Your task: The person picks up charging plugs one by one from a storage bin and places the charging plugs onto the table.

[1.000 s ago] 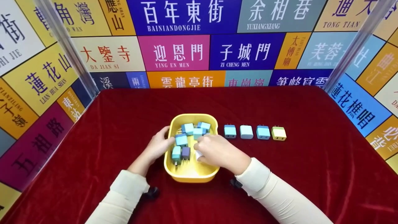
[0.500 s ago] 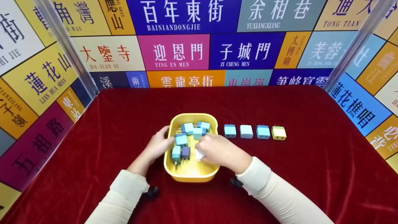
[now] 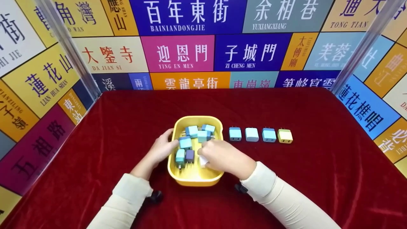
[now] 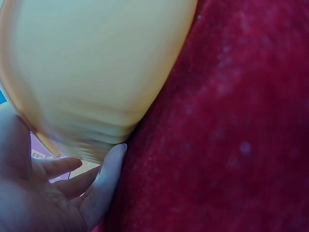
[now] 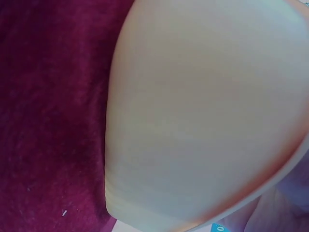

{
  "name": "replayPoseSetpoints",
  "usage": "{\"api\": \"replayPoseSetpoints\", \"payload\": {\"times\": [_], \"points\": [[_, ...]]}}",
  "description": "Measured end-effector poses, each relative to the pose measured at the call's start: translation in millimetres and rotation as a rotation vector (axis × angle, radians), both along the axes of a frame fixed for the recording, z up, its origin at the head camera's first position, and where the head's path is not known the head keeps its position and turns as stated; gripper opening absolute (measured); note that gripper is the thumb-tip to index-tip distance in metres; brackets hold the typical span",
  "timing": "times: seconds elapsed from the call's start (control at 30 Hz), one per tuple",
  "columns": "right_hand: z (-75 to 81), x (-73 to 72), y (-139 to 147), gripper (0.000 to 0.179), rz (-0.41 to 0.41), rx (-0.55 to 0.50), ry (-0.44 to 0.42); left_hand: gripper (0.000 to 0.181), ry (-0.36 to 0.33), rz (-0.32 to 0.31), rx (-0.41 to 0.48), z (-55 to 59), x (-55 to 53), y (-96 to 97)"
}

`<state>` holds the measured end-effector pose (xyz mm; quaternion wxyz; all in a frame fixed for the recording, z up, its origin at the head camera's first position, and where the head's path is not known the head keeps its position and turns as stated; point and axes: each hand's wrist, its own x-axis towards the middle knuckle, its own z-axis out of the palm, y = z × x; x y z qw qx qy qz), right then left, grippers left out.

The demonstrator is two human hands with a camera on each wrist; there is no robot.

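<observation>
Evidently, a white block (image 3: 203, 162) sits inside the yellow tub (image 3: 197, 183), toward its right side, partly hidden by the right hand (image 3: 224, 156), whose curled fingers pinch it; the left hand (image 3: 162, 147) grips the tub's left wall; left of the block lie a dark purple plug (image 3: 189, 156) and a teal plug (image 3: 180, 156), side by side; outside, four plugs (image 3: 251, 135) form a row on red cloth (image 3: 127, 117); sign-printed panels (image 3: 178, 52) stand behind

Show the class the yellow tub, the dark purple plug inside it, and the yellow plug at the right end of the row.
Yellow tub (image 3: 196, 183), head view: front outer wall.
Dark purple plug (image 3: 189, 155), head view: middle of its body.
Yellow plug (image 3: 285, 136), head view: its pale upper face.
</observation>
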<state>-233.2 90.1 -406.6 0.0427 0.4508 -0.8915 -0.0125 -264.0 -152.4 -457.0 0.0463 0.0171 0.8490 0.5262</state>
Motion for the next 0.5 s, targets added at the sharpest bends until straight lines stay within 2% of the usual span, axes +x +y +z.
{"api": "replayPoseSetpoints", "payload": {"times": [0.3,0.5], "points": [[4.6,1.9,1,0.016,0.044,-0.018,-0.049,0.062,0.013,-0.003,0.001,-0.6,0.0,-0.3],[12.2,4.7,1,0.018,0.065,-0.031,-0.04,0.062,0.025,-0.006,-0.004,-1.5,-0.3,-0.6]]}}
